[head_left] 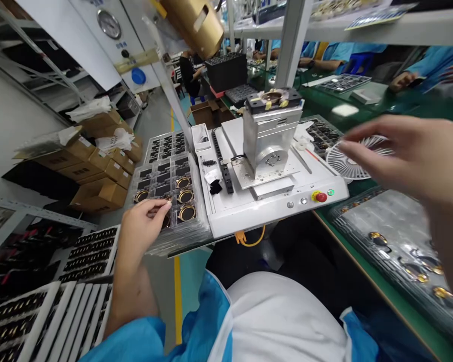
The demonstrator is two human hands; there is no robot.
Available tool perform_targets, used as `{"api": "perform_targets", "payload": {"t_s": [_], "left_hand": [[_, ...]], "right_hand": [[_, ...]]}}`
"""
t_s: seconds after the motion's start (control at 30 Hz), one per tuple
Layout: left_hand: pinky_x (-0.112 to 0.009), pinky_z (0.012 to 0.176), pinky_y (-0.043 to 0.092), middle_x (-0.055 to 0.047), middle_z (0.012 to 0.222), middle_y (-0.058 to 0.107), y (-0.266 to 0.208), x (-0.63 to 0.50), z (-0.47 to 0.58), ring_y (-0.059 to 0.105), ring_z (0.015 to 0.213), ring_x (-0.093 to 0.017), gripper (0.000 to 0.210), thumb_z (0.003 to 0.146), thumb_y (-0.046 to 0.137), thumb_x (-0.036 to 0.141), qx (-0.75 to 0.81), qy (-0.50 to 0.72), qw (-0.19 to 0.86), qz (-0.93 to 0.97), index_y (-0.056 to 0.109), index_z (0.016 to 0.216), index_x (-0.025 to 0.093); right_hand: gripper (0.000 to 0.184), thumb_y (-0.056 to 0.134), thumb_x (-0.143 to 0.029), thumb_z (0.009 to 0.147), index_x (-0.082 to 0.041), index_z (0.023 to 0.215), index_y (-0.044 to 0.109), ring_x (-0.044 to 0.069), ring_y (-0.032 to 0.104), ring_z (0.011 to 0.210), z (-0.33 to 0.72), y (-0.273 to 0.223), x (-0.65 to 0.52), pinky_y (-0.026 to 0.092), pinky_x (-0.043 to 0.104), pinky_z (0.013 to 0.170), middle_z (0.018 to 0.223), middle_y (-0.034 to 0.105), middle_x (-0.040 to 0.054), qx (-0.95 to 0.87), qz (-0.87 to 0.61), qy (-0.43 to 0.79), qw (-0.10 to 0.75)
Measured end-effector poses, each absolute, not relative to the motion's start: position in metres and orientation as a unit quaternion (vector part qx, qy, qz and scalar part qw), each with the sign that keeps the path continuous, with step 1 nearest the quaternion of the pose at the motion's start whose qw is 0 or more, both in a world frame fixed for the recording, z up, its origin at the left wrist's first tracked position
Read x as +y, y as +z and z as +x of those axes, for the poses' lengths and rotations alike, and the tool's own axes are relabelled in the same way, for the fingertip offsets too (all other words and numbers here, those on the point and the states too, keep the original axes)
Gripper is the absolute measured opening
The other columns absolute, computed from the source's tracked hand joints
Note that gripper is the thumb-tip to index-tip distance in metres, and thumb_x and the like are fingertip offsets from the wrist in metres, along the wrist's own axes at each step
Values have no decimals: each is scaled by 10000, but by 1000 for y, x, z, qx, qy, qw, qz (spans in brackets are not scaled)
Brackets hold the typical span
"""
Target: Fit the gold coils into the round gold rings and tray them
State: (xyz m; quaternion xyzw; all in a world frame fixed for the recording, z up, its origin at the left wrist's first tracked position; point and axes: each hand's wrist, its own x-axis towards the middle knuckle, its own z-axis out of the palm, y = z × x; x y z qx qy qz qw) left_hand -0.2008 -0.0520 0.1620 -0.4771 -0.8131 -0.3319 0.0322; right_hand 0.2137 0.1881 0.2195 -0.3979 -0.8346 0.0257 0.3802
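My left hand (145, 223) is over a clear plastic tray (196, 229) of parts at the left. Its thumb and forefinger are pressed together above one compartment; what they hold, if anything, is hidden. Near the fingertips lie round gold-rimmed watch-case-like parts (185, 196). My right hand (403, 151) is raised at the right, in front of a white round fan grille (357, 158). Motion smears it, its thumb and forefinger tips are close together, and I see nothing between them. Between my hands stands a metal fixture block (272, 133) with a round part in its black top (274, 98).
The white machine base (234, 218) carries a red stop button (320, 197) and tweezers (302, 160). A gold cylinder (196, 25) hangs overhead. Stacked clear trays (392, 216) with gold rings lie at the right. Cardboard boxes (98, 193) are at the left; other people sit across the green table.
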Motion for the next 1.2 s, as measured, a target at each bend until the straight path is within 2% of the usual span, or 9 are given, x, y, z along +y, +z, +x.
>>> {"api": "perform_targets", "payload": {"t_s": [0.03,0.17,0.37,0.67,0.87,0.97,1.03,1.1,1.2], "left_hand": [[-319,777,591,-51,969,800,164,-52,-200,743,836,-217,201,889,704,406,-794,-344,38,-500,801,912,232],[-336,871,594,-56,1047,775,181,-51,-185,740,971,-219,144,936,677,324,-723,-355,82,-587,765,877,227],[-372,997,592,-41,1267,763,229,-24,-157,756,1082,-228,42,909,720,227,-628,-358,123,-680,759,896,237],[-362,948,559,-61,988,813,281,154,-99,746,991,-221,129,888,671,233,-522,-387,111,-752,742,796,179],[-366,870,528,-91,923,786,287,218,-73,709,893,-230,191,900,621,249,-560,-306,35,-769,721,763,160],[-395,952,522,-97,1130,779,283,208,-78,706,1050,-262,222,896,664,364,-537,-273,13,-798,742,974,171],[-435,1062,487,-108,1308,728,277,201,-84,657,1218,-294,437,856,723,457,-519,-260,10,-814,694,1197,185],[-472,1160,423,-131,1431,661,271,199,-89,576,1359,-318,620,830,755,526,-510,-253,20,-822,625,1330,184],[-502,1228,355,-161,1526,586,265,203,-95,486,1472,-331,667,855,735,580,-501,-243,26,-830,604,1369,176]], "right_hand": [[215,775,-399,911,-199,990,782,204,715,760,196,232,199,590,364,701,922,769,65,-837,-388,24,386],[306,773,-187,900,-56,1173,732,226,666,1153,122,282,251,517,384,1029,1223,737,101,-883,-317,58,341],[274,802,-151,840,-42,1087,755,66,647,799,87,308,296,530,279,865,937,765,-26,-930,-266,137,213],[289,885,-192,763,-194,1004,726,223,735,974,110,260,292,617,405,964,1042,783,50,-789,-210,263,514],[296,865,-334,761,-211,986,717,256,741,980,172,220,256,612,465,976,1037,778,73,-731,-260,317,545],[377,871,-420,737,-218,1010,709,280,742,1018,215,183,233,610,471,969,1076,780,90,-702,-327,366,516],[471,862,-469,722,-213,1079,691,297,749,997,241,151,220,620,460,909,1062,786,102,-675,-402,401,472],[594,825,-487,742,-185,1224,655,304,754,919,259,118,207,621,439,815,1013,791,112,-654,-491,411,403],[795,739,-414,819,-114,1510,485,289,745,824,269,78,190,591,404,760,916,790,96,-666,-584,383,265]]}}
